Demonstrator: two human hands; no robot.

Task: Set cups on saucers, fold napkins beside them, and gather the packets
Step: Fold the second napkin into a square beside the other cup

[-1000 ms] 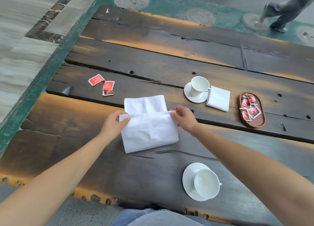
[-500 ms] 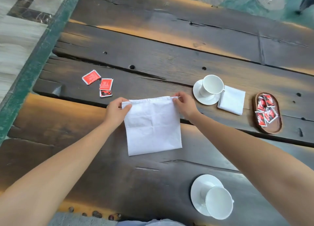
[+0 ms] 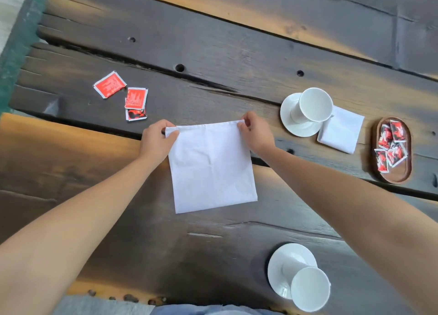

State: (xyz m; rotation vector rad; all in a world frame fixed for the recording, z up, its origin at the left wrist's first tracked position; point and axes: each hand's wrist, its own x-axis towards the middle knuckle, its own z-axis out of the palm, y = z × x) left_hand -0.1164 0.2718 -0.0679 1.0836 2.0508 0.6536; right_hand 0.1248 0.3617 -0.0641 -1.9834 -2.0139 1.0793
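Napkin (image 3: 211, 168) lies flat on table (image 3: 225, 54); I have left hand (image 3: 156, 141) and right hand (image 3: 257, 134) each pinching a far corner, probably to square edges for the next fold. Loose packets (image 3: 135, 98) sit far left, ungathered.

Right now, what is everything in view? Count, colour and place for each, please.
table: 1, dark wood, under everything
far cup: 1, white, on far saucer, right
near cup: 1, white, on near saucer, right
folded napkin: 1, white, beside far saucer
centre napkin: 1, white, centre
loose packets: 3, red, far left
tray: 1, brown, far right, holding several red packets
left hand: pinches centre napkin's far-left corner
right hand: pinches its far-right corner
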